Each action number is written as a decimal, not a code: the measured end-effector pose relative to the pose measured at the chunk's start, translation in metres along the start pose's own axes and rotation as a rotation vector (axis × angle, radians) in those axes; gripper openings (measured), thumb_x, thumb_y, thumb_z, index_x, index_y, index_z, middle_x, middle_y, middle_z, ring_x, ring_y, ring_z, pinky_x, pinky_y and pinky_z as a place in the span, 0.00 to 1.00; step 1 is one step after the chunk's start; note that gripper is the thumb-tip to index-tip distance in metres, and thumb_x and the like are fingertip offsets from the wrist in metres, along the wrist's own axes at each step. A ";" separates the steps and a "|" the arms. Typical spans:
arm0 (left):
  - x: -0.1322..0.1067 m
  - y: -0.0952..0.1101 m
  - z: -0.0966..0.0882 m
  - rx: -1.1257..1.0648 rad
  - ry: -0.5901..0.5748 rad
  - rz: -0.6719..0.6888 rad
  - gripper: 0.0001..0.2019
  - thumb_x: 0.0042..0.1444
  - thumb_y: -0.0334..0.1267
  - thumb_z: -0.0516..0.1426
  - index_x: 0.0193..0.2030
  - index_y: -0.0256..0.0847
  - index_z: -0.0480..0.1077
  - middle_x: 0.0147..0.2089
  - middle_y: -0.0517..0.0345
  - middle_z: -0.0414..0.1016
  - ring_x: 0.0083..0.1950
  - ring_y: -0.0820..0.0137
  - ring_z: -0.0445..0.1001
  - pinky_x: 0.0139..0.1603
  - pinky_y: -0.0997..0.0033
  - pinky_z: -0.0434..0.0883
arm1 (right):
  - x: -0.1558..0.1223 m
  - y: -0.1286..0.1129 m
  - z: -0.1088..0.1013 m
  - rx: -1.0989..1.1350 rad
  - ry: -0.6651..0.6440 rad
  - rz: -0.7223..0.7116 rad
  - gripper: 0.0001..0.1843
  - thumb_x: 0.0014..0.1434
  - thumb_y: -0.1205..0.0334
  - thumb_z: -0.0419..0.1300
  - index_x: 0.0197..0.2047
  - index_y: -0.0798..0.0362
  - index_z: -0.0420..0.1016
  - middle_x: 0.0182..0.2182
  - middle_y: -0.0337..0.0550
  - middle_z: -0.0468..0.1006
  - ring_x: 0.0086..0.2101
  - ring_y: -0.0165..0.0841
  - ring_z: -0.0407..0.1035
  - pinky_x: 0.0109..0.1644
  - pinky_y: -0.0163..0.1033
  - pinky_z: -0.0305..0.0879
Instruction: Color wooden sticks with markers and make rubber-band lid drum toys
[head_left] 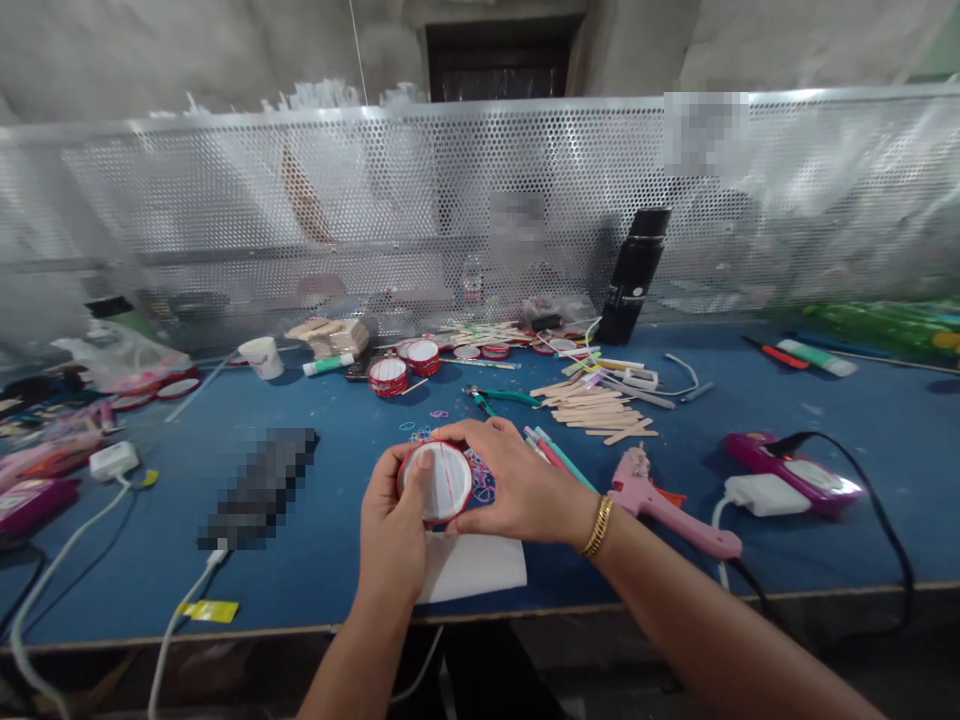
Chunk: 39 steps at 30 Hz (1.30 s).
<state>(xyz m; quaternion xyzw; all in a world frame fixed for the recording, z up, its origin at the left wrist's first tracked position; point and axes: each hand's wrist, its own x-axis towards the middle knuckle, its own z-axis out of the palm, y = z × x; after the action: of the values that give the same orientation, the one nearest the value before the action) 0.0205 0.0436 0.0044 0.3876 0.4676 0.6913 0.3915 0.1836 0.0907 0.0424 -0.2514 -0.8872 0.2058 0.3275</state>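
Between my two hands is a round white disc with a red rim (452, 482), a thin red line running across its face. My left hand (397, 525) grips it from the left, thumb lying on the face. From the right, my right hand (510, 480) curls its fingers over the top edge and its thumb along the bottom edge. Just beneath the hands lies a white sheet (480, 572). Small coloured rubber bands (484, 482) show on the blue table (322, 560), partly hidden by my right hand.
Stacks of red-rimmed discs (388, 376), teal-handled pliers (495, 396) and wooden sticks (600, 408) lie beyond my hands. A pink glue gun (675, 515) and a purple power strip (795, 475) are at right, a phone (262, 488) at left. A black bottle (635, 280) stands by the perforated metal panel (420, 200).
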 end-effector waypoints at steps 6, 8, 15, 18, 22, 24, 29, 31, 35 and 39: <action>-0.001 0.002 0.001 -0.031 -0.012 0.022 0.16 0.57 0.52 0.68 0.39 0.42 0.77 0.35 0.62 0.77 0.34 0.73 0.71 0.35 0.77 0.70 | 0.001 0.001 -0.001 0.031 -0.018 0.001 0.42 0.49 0.55 0.79 0.63 0.46 0.66 0.62 0.48 0.76 0.60 0.46 0.70 0.66 0.52 0.55; -0.001 0.002 0.002 -0.042 -0.015 0.028 0.16 0.57 0.52 0.68 0.39 0.42 0.77 0.35 0.62 0.78 0.35 0.73 0.72 0.36 0.77 0.70 | 0.001 0.002 -0.001 0.040 -0.020 0.001 0.42 0.49 0.55 0.79 0.63 0.45 0.66 0.62 0.48 0.76 0.59 0.46 0.71 0.66 0.53 0.56; -0.001 0.004 0.003 -0.061 -0.015 0.023 0.16 0.55 0.52 0.69 0.38 0.42 0.77 0.34 0.63 0.78 0.33 0.74 0.71 0.34 0.79 0.70 | 0.000 0.001 -0.001 0.059 -0.022 -0.001 0.39 0.52 0.57 0.78 0.63 0.47 0.66 0.61 0.47 0.76 0.59 0.44 0.70 0.66 0.52 0.56; -0.002 0.005 0.003 -0.078 -0.015 0.011 0.17 0.54 0.53 0.70 0.38 0.41 0.77 0.33 0.63 0.77 0.33 0.75 0.71 0.33 0.79 0.70 | 0.000 0.002 -0.001 0.068 -0.011 -0.007 0.40 0.52 0.58 0.78 0.63 0.48 0.66 0.61 0.47 0.76 0.58 0.43 0.71 0.65 0.50 0.59; -0.002 0.005 0.003 -0.101 -0.008 0.005 0.18 0.52 0.53 0.71 0.37 0.41 0.77 0.32 0.63 0.77 0.32 0.76 0.70 0.32 0.80 0.70 | 0.000 0.005 0.000 0.078 -0.010 -0.019 0.41 0.50 0.58 0.79 0.63 0.48 0.67 0.61 0.48 0.76 0.59 0.44 0.71 0.64 0.51 0.60; -0.002 0.005 0.003 -0.120 -0.007 -0.002 0.19 0.51 0.54 0.72 0.37 0.41 0.77 0.32 0.64 0.77 0.31 0.76 0.70 0.32 0.80 0.70 | 0.001 0.006 -0.001 0.085 -0.016 -0.025 0.42 0.49 0.57 0.80 0.63 0.49 0.67 0.61 0.48 0.76 0.60 0.44 0.70 0.65 0.51 0.60; -0.002 0.004 0.003 -0.134 -0.009 -0.026 0.19 0.50 0.53 0.72 0.37 0.41 0.77 0.32 0.63 0.78 0.31 0.75 0.71 0.31 0.79 0.70 | 0.001 0.007 -0.003 0.113 -0.029 -0.041 0.42 0.49 0.57 0.79 0.63 0.48 0.67 0.61 0.49 0.76 0.60 0.44 0.71 0.66 0.52 0.61; -0.002 0.004 0.003 -0.138 -0.005 -0.020 0.19 0.50 0.53 0.72 0.37 0.41 0.77 0.32 0.63 0.78 0.31 0.75 0.71 0.31 0.80 0.70 | 0.001 0.007 -0.003 0.117 -0.027 -0.044 0.42 0.49 0.57 0.79 0.63 0.48 0.67 0.61 0.49 0.77 0.59 0.44 0.71 0.65 0.52 0.61; -0.001 0.003 0.002 -0.137 0.002 -0.007 0.19 0.50 0.53 0.72 0.37 0.41 0.77 0.32 0.63 0.78 0.31 0.76 0.71 0.31 0.80 0.70 | 0.001 0.007 -0.001 0.115 -0.008 -0.045 0.41 0.50 0.57 0.79 0.63 0.47 0.67 0.61 0.49 0.77 0.60 0.45 0.71 0.65 0.53 0.61; 0.000 0.003 0.002 -0.145 -0.002 -0.011 0.19 0.50 0.53 0.72 0.37 0.41 0.77 0.32 0.63 0.78 0.31 0.76 0.72 0.32 0.81 0.71 | 0.001 0.006 0.001 0.128 -0.001 -0.031 0.41 0.50 0.58 0.79 0.62 0.48 0.67 0.61 0.48 0.76 0.59 0.44 0.71 0.65 0.52 0.62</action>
<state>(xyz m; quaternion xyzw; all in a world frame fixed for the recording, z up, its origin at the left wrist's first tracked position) 0.0222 0.0437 0.0075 0.3564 0.4181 0.7208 0.4227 0.1845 0.0962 0.0389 -0.2159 -0.8762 0.2571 0.3457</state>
